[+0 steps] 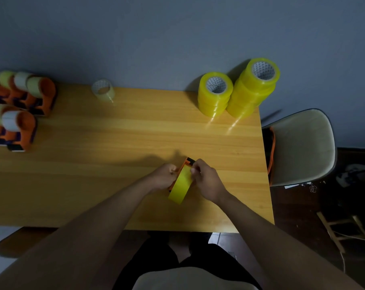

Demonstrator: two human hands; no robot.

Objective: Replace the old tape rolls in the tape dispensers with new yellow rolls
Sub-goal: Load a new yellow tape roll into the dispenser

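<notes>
Between the hands: yellow roll [181, 184] sits in the dispenser [186, 163].
Left hand [164, 176]: grips the dispenser; keep steady.
Right hand [204, 177]: pinches the tape end; draw it forward toward the cutter.

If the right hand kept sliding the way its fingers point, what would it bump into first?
The right hand points left, fingertips already on the yellow roll in the dispenser. So the roll comes first, probably then the left hand just behind it.

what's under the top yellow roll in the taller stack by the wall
More yellow rolls: the taller stack shows further rolls beneath its top roll, resting on the table. Their cores are covered.
</notes>
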